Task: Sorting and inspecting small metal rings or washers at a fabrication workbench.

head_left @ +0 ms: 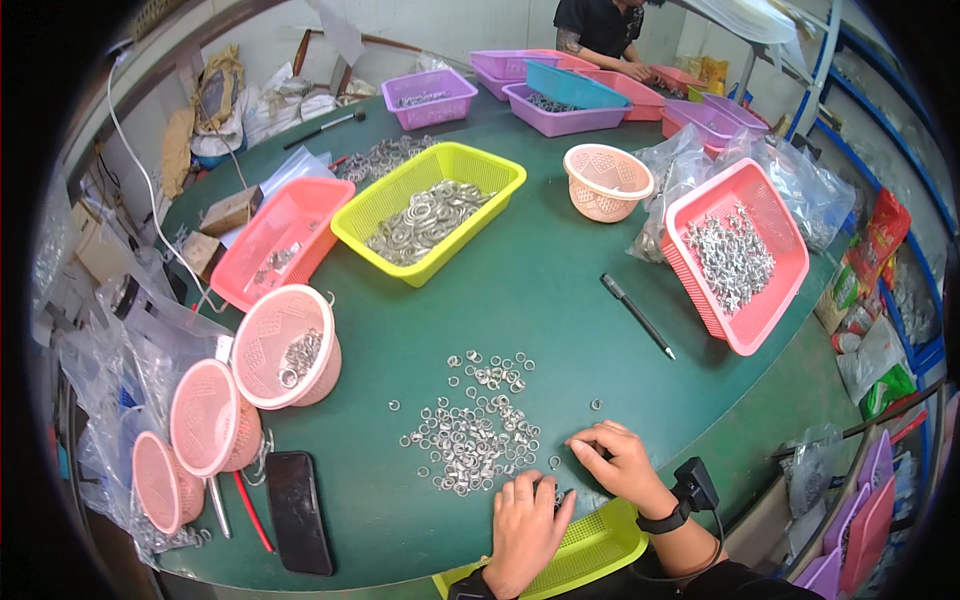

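Note:
A loose pile of small metal rings (475, 445) lies on the green table in front of me. My left hand (525, 530) rests at the pile's near edge, palm down, fingers bent and thumb held apart; a few rings show beside its thumb. To the right, my right hand (620, 465) is curled with its fingertips near the table, and what they hold, if anything, is hidden. One single ring (554, 462) lies between the hands, another beyond the right one. Below both hands, at the table's near edge, sits a yellow-green basket (610, 535), partly covered by them.
Pink round baskets (205, 415) and a black phone (298, 515) stand left. A yellow-green basket of washers (430, 215) is farther back, a tilted pink basket of metal parts (735, 255) at right, near a pen (637, 315). Another person (605, 35) works at the far end.

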The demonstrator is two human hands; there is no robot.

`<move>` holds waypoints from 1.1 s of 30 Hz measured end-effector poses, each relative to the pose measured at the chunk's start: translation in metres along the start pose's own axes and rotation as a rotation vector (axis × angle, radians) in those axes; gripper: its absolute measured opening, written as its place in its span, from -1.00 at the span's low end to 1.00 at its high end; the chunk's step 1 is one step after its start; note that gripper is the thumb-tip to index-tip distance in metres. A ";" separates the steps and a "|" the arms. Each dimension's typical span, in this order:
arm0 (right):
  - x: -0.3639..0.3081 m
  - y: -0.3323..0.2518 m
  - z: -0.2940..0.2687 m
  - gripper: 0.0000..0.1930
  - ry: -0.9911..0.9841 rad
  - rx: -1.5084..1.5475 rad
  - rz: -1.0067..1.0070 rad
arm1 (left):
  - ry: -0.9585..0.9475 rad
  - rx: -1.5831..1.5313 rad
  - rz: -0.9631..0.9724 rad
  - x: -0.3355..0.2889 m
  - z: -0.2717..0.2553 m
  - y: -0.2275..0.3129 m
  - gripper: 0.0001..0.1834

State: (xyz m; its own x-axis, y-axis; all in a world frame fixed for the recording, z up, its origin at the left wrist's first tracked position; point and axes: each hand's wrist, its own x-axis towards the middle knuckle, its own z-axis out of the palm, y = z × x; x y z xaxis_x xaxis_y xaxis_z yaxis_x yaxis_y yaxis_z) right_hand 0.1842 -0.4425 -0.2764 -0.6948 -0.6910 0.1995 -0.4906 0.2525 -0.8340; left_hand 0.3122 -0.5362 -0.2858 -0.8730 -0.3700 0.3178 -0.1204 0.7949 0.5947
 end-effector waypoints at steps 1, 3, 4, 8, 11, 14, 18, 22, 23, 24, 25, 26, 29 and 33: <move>0.000 0.001 0.000 -0.90 -0.007 -0.013 -0.012 | 0.006 0.018 -0.011 0.000 0.002 0.001 -0.67; 0.001 0.002 0.002 -0.91 0.006 -0.070 -0.071 | 0.003 0.048 -0.015 -0.002 0.003 0.001 -0.66; 0.001 0.001 0.002 -0.92 0.010 -0.139 -0.126 | 0.020 0.058 -0.009 -0.002 0.003 0.001 -0.65; -0.001 0.001 0.002 -0.88 0.057 -0.099 -0.029 | 0.061 0.043 -0.028 -0.003 0.006 0.001 -0.63; -0.002 0.003 0.000 -0.80 0.091 -0.118 -0.094 | 0.126 0.081 -0.032 -0.002 0.010 0.002 -0.61; -0.004 0.004 -0.003 -0.75 -0.158 -0.263 -0.255 | 0.090 0.144 -0.054 0.001 0.006 0.005 -0.66; -0.002 0.012 -0.014 -0.80 0.033 0.023 -0.171 | 0.001 0.158 -0.039 -0.002 0.005 0.005 -0.65; 0.018 0.013 -0.035 -0.79 0.243 -0.179 -0.014 | 0.033 0.157 -0.059 -0.003 0.008 0.004 -0.69; 0.021 0.012 -0.036 -0.79 0.180 -0.231 -0.050 | 0.055 0.170 -0.060 -0.002 0.008 0.003 -0.70; 0.024 0.012 -0.036 -0.79 0.115 -0.283 -0.086 | 0.057 0.170 -0.067 -0.001 0.007 0.003 -0.70; 0.026 0.019 -0.035 -0.79 0.017 -0.355 -0.124 | 0.030 0.162 -0.068 -0.001 0.005 0.005 -0.69; 0.028 0.022 -0.037 -0.79 0.008 -0.355 -0.128 | 0.005 0.154 -0.070 0.000 0.004 0.007 -0.68; 0.043 0.024 -0.041 -0.80 -0.077 -0.350 -0.105 | 0.012 0.126 -0.075 0.004 0.004 0.010 -0.70; 0.063 -0.015 -0.046 -0.76 -0.117 -0.540 -0.118 | 0.018 0.119 -0.109 0.004 -0.003 0.011 -0.70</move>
State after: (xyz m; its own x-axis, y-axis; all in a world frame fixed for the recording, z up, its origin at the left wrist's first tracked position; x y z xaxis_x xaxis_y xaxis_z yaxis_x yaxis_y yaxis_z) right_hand 0.1238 -0.4591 -0.2276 -0.5715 -0.7980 0.1914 -0.7821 0.4589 -0.4216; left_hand 0.3090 -0.5305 -0.2758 -0.8433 -0.4648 0.2699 -0.2700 0.8005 0.5351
